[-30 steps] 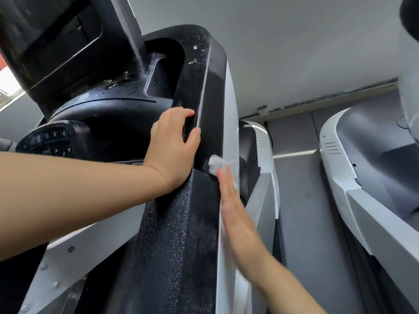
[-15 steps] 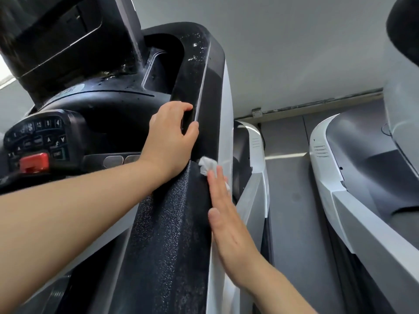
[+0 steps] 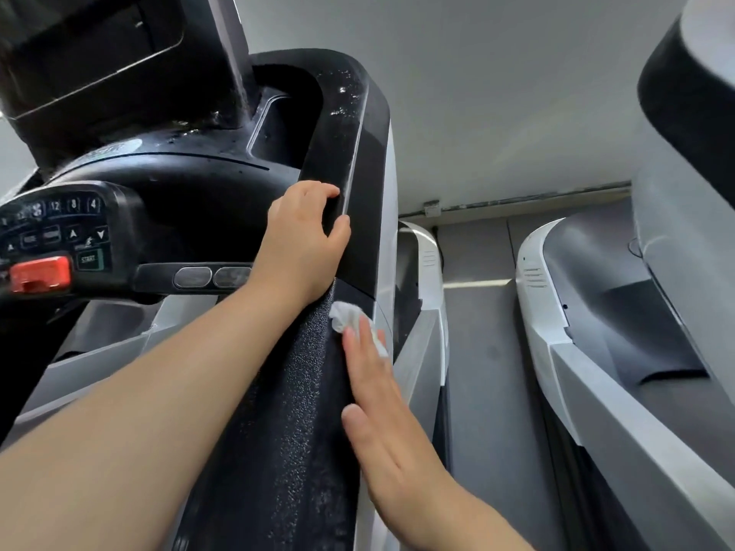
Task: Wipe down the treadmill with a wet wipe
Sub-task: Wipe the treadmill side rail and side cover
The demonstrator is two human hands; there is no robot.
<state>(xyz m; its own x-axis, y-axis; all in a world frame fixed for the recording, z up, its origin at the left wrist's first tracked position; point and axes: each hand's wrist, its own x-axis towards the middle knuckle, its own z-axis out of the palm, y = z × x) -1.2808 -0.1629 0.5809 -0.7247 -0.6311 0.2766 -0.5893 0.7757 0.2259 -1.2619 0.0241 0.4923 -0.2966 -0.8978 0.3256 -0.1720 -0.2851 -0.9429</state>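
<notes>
Your right hand (image 3: pixel 382 399) has slid the wipe (image 3: pixel 350 318) down the handrail (image 3: pixel 278 431); its flat fingers press it for contact. Your left hand (image 3: pixel 306 240) grips the rail edge, bracing you.

Your treadmill (image 3: pixel 278 451) carries everything here: a black textured side rail runs up from the bottom of the view to the console. Your left hand (image 3: pixel 302 248) grips the rail's glossy upper part, fingers curled over its inner edge. Just below, the white wet wipe (image 3: pixel 345 315) lies on the rail's outer edge, pressed flat under the straight fingers of your right hand (image 3: pixel 382 423). Droplets speckle the rail's top.
</notes>
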